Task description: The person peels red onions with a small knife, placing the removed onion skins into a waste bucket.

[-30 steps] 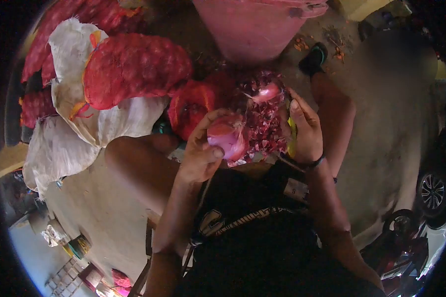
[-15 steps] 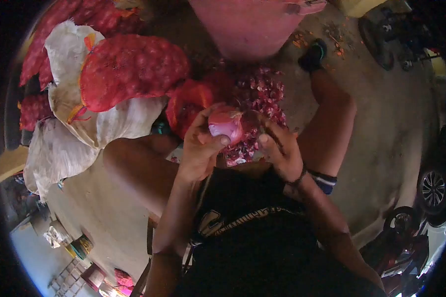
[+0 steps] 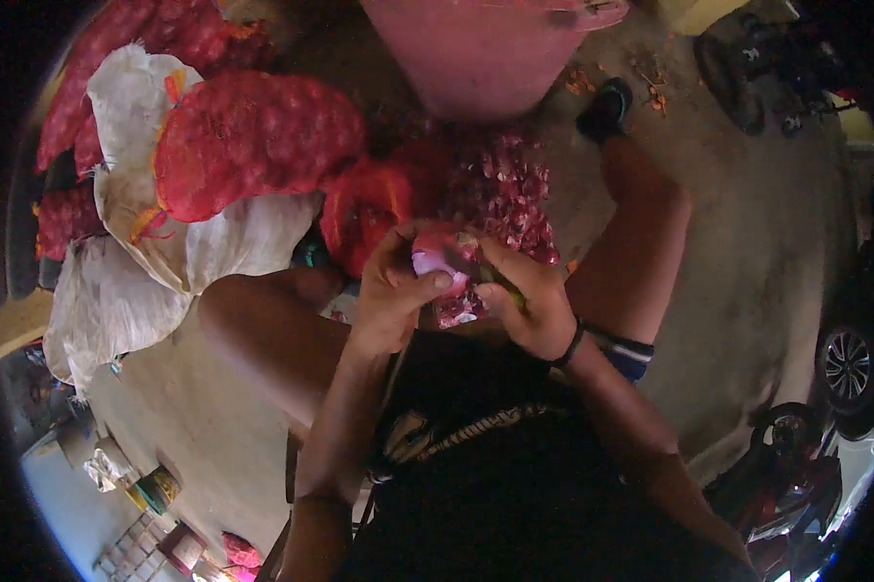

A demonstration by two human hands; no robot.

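In front of my lap, a red onion (image 3: 435,257) with partly loose skin is held in my left hand (image 3: 390,291), its fingers behind the onion and its thumb on the near side. My right hand (image 3: 532,303) is closed at the onion's right side, fingertips against it. Between its thumb and fingers shows part of a small tool with a yellow-green handle (image 3: 517,297); its working end is too dark to make out. Below lies a heap of red onion skins (image 3: 509,189), with an open red mesh bag (image 3: 359,209) to its left.
A large pink tub (image 3: 476,58) stands beyond the skins. Full red mesh sacks of onions (image 3: 257,141) and white woven sacks (image 3: 117,301) are piled at left. My bent legs frame the work area. Vehicle wheels (image 3: 849,367) stand along the right edge.
My right hand has moved left and in, from beside the onion to against it, and its fingers have closed. The onion has turned slightly in my left hand.
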